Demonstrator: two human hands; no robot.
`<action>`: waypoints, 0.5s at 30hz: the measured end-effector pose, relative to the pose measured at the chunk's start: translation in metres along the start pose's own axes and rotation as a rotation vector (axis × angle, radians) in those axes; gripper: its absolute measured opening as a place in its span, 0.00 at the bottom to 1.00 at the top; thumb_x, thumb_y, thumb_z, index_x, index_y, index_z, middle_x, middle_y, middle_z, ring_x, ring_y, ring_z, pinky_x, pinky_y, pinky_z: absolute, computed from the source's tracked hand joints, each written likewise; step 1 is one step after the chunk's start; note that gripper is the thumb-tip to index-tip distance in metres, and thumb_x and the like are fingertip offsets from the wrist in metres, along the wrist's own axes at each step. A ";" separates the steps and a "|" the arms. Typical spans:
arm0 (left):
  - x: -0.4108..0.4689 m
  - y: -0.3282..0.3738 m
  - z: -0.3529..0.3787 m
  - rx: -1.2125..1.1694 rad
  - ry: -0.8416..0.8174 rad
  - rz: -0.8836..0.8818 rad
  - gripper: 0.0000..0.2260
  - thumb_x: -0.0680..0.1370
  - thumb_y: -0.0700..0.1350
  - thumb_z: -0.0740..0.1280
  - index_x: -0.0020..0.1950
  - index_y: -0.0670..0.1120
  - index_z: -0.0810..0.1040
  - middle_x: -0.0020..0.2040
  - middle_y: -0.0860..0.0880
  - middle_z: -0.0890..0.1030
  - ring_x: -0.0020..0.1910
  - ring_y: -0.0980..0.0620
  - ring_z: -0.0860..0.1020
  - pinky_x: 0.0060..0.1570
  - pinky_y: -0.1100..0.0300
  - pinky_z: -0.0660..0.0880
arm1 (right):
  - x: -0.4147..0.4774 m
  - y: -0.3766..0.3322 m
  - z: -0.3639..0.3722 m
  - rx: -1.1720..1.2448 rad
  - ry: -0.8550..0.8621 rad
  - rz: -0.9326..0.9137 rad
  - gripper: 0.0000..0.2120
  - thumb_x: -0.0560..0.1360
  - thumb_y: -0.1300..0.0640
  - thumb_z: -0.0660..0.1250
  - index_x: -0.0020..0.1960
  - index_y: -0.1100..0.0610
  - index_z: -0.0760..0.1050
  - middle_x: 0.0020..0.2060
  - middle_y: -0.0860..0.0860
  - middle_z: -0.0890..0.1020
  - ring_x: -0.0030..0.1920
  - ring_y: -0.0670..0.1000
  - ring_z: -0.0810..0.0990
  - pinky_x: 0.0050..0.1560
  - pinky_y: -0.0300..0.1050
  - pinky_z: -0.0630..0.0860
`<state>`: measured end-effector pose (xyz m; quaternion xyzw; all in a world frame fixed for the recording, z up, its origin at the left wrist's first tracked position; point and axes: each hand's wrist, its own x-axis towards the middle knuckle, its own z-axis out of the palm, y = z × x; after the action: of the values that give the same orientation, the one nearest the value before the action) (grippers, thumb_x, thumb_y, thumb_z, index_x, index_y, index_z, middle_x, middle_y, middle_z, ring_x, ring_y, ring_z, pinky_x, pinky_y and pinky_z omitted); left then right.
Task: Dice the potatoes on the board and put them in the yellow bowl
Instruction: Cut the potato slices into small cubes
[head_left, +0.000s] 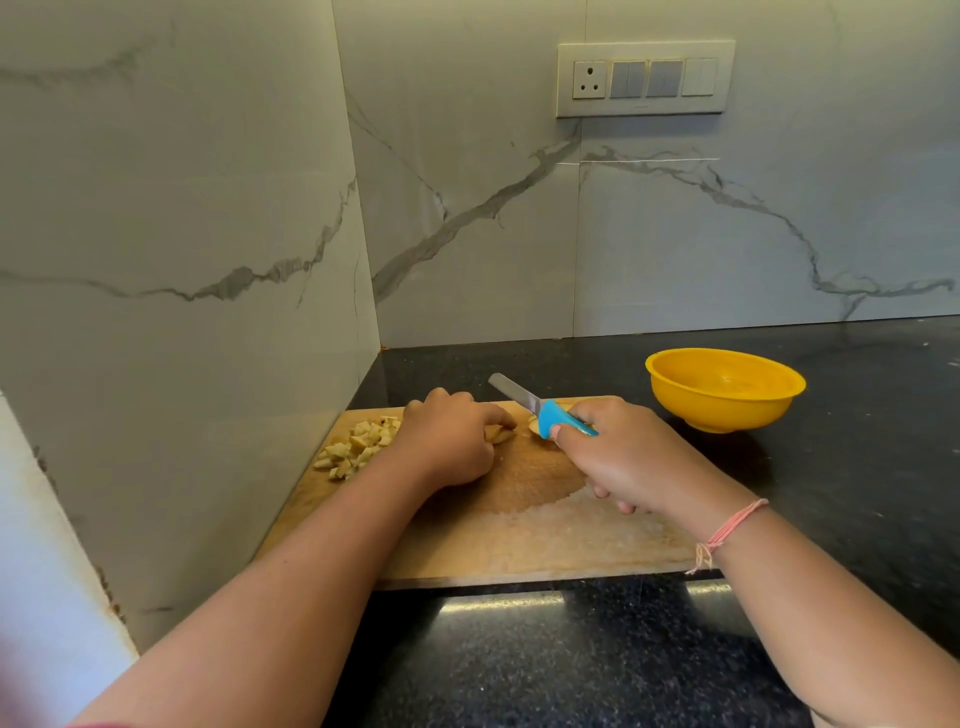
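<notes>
A wooden cutting board (519, 540) lies on the dark counter. A pile of diced potato (358, 447) sits at its far left corner. My left hand (452, 441) rests knuckles-up on the board, fingers curled over potato strips (501, 434). My right hand (628, 457) grips a knife (540, 410) with a blue handle, its blade pointing up and to the left above the board. A pale potato piece (534, 426) shows just under the blade. The yellow bowl (724, 389) stands to the right behind the board; nothing shows inside it.
Marble-patterned walls close in the corner on the left and behind. A switch panel (645, 78) hangs on the back wall. Black speckled counter (571, 665) stretches in front of the board and to the right past the bowl.
</notes>
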<state>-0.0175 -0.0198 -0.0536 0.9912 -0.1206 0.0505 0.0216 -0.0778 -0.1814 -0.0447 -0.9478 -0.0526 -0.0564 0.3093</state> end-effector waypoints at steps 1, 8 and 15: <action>0.000 -0.001 0.000 0.014 -0.002 0.007 0.19 0.81 0.48 0.58 0.71 0.63 0.65 0.61 0.49 0.73 0.62 0.47 0.68 0.63 0.49 0.68 | -0.001 0.000 0.000 0.005 0.000 0.005 0.21 0.81 0.48 0.55 0.73 0.49 0.62 0.32 0.46 0.71 0.23 0.43 0.69 0.17 0.30 0.62; -0.001 -0.007 -0.004 0.066 -0.026 0.015 0.16 0.81 0.56 0.57 0.69 0.63 0.67 0.65 0.48 0.71 0.66 0.45 0.65 0.63 0.48 0.64 | -0.006 -0.001 -0.007 0.047 0.018 0.025 0.21 0.81 0.49 0.55 0.74 0.49 0.62 0.31 0.48 0.73 0.20 0.42 0.68 0.18 0.31 0.62; -0.002 -0.003 -0.004 0.092 0.000 -0.054 0.18 0.78 0.64 0.58 0.65 0.60 0.70 0.68 0.48 0.70 0.69 0.44 0.63 0.65 0.45 0.62 | -0.020 0.002 -0.005 -0.060 0.049 -0.035 0.19 0.81 0.48 0.55 0.70 0.49 0.66 0.34 0.46 0.74 0.26 0.43 0.73 0.22 0.33 0.66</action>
<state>-0.0192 -0.0161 -0.0502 0.9940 -0.0912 0.0554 -0.0226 -0.0974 -0.1867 -0.0445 -0.9540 -0.0598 -0.0866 0.2807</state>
